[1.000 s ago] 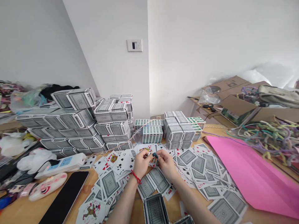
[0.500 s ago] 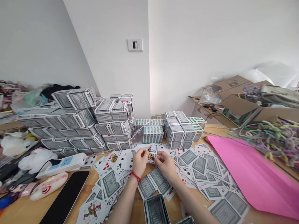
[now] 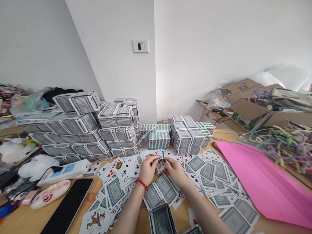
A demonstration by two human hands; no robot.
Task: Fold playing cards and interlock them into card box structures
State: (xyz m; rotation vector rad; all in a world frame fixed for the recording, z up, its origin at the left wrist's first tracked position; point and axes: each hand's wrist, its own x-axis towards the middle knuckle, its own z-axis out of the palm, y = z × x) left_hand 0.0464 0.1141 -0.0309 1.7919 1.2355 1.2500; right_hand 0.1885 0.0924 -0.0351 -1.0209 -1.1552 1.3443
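My left hand [image 3: 148, 169] and my right hand [image 3: 175, 170] meet over the middle of the table. Between them they pinch a playing card [image 3: 160, 166] with a coloured court figure, the fingertips of both hands at its upper part. Just below lie patterned playing cards [image 3: 167, 188], backs up. Nearer to me stands an open box made of cards [image 3: 162, 218], its top facing up, between my forearms. Part of a second card box [image 3: 193, 230] shows at the bottom edge. Loose cards [image 3: 115, 191] spread left of my hands, and more cards [image 3: 207, 174] spread to the right.
Stacked card blocks [image 3: 80, 125] rise at the back left, with another stack [image 3: 187, 136] at back right. Green-and-white card packs [image 3: 159, 139] stand between. A phone [image 3: 68, 204] and a power strip [image 3: 68, 170] lie left; pink paper [image 3: 265, 185] and pipe cleaners [image 3: 287, 146] right.
The card between my hands has tilted, and my fingers have shifted closer together at its upper part. The stacks and scattered cards around stay in place.
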